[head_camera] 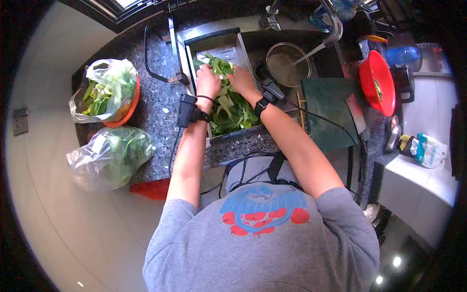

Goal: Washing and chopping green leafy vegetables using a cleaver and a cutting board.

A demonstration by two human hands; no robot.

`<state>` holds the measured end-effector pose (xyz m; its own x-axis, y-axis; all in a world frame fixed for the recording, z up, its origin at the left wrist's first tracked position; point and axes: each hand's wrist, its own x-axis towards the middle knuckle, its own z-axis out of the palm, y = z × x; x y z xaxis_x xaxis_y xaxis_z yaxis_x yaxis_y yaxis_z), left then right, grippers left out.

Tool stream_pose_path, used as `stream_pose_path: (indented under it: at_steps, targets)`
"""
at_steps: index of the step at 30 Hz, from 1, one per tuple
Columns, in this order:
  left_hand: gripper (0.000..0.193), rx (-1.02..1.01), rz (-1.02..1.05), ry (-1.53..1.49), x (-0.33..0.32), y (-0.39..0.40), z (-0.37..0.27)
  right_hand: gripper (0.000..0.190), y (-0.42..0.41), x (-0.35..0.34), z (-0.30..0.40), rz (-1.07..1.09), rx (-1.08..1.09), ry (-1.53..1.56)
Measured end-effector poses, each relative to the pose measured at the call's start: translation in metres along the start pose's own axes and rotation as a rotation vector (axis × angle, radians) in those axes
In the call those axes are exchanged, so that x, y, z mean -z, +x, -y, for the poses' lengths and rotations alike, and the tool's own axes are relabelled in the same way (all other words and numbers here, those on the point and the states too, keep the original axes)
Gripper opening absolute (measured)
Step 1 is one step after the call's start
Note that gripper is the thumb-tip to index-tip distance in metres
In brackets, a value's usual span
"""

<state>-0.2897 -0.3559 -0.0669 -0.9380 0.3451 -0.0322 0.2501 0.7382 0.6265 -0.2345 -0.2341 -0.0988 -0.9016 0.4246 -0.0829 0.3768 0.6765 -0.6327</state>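
Both of my hands are over a rectangular metal tray [249, 58] set at the left part of the sink. Leafy greens [233, 113] fill its near half. My left hand [208, 81] grips some leaves of a green bunch [218, 65] near the tray's middle. On the bunch's right side, my right hand [240, 79] pinches its pale stem part between thumb and fingers. The fingertips of both hands are partly hidden by leaves and by the hands themselves.
Water runs from a faucet [334, 34] into a round bowl [288, 65]. A green cutting board [324, 116] with a cleaver [356, 113] lies right, beside a red basin [387, 85]. Bagged greens [98, 98] and another plastic bag of greens [120, 153] stand left. Cables hang by both wrists.
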Motion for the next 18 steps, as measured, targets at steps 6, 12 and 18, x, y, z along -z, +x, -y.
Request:
stream_pose_path:
  at_steps: [6, 12, 18]
  targets:
    - [0.040, -0.390, 0.082, 0.283, 0.003, 0.009, 0.009, 0.041, -0.012, 0.007, -0.009, 0.038, -0.065, 0.050]
    - [0.039, -0.366, 0.238, 0.357, -0.004, 0.032, 0.017, 0.035, -0.022, 0.012, -0.011, 0.051, -0.154, 0.065]
    - [0.029, -0.367, 0.290, 0.300, 0.011, 0.047, 0.030, 0.032, -0.022, 0.025, -0.017, -0.044, -0.240, 0.288]
